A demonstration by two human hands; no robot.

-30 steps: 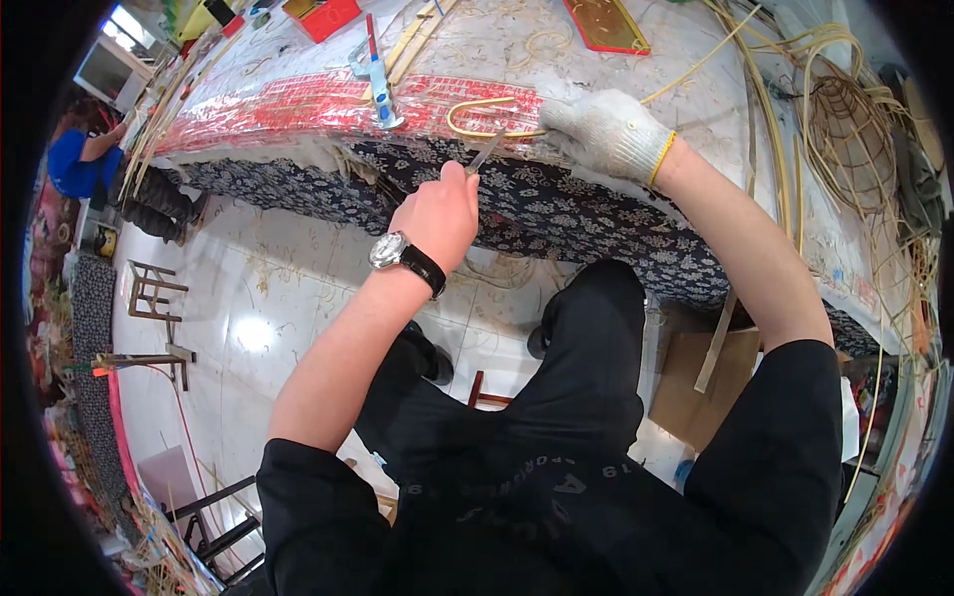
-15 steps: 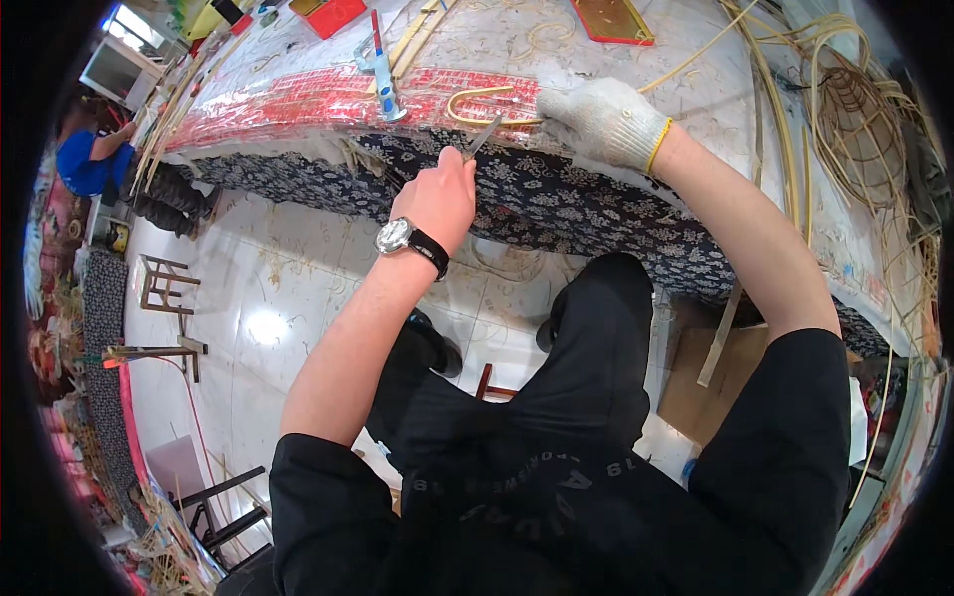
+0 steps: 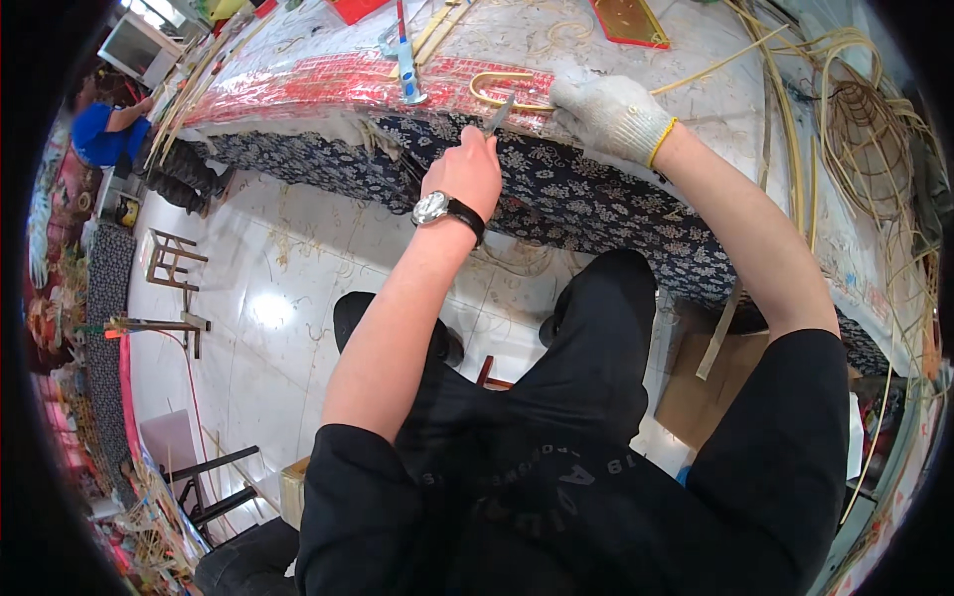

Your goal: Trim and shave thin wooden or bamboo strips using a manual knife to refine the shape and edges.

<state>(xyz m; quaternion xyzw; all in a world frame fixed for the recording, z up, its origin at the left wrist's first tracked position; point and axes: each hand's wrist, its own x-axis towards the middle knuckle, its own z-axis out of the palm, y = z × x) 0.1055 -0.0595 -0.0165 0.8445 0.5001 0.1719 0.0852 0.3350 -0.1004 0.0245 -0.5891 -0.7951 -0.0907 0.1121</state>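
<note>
Glossy pale tiled floor [image 3: 308,283], bright light patch [image 3: 270,310] on it; small stool [image 3: 152,255] left.

Table [image 3: 717,124] with red sheeting [image 3: 318,89], pale strips [image 3: 443,34], 1 red-edged tray [image 3: 632,22]

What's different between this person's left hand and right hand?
The left hand is bare, while the right hand wears a pale glove with a yellow edge. The left hand grips a small knife; the right hand holds a bent strip. A watch sits at the left hand's wrist; none shows by the right hand. Both hold something.
</note>
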